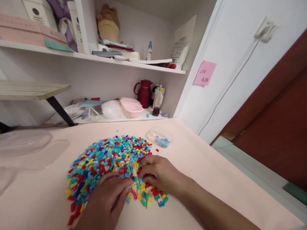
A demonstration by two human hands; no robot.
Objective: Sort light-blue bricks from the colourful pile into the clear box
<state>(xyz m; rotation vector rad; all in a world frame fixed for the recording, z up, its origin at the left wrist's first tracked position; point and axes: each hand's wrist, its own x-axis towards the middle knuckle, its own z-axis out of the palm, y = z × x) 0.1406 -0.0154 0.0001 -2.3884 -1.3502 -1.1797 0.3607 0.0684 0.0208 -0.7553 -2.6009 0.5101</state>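
A wide heap of small toy building bricks (112, 153) in blue, red, yellow, green and a few other colours covers the middle of the table. My left hand (107, 198) rests at its near edge, thumb and index finger drawn together by the loose bricks; whatever is between them is too small to make out. From the right, my right hand (159, 172) reaches into the heap with bent fingers apart, touching bricks, and no held piece shows. A clear plastic container (159, 135) behind my right hand has several light-blue bricks in it.
Clear plastic lids or trays (51, 155) lie on the pink tabletop (203, 179) at the left. Shelves (134, 64) rise behind, holding a dark red jug (144, 94), a bottle (157, 102) and a pink bowl (131, 107). A raised wooden stand (31, 90) is at far left.
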